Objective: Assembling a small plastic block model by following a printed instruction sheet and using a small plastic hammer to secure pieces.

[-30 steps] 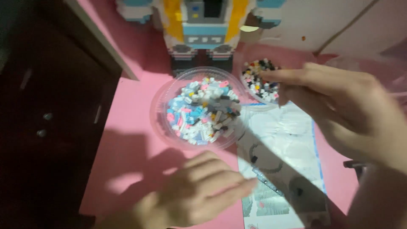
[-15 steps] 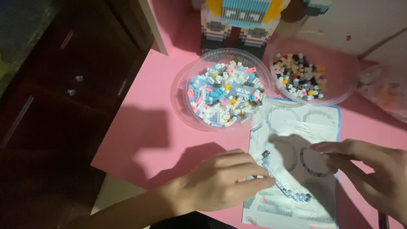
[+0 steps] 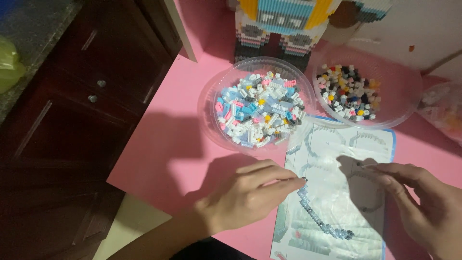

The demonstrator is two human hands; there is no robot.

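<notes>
Two hands at a chain of tiny bricks on a printed sheet, on a pink table.

The left hand [image 3: 245, 195] lies palm down, fingers curled together, fingertips touching the near-left end of a curved strip of small grey-blue bricks [image 3: 317, 216]. The right hand [image 3: 423, 202], cut off at the right edge, pinches something too small to make out. Both rest over a glossy instruction sheet [image 3: 337, 159]. Farther off stand two clear plastic bowls: pale mixed bricks [image 3: 257, 108] on the left, darker ones [image 3: 349, 91] on the right. Farthest, a brick-built model [image 3: 284, 24], its top cut off.

curved strip of pale blue bricks [image 3: 320, 216] lies on instruction sheet [image 3: 346, 159].
</notes>
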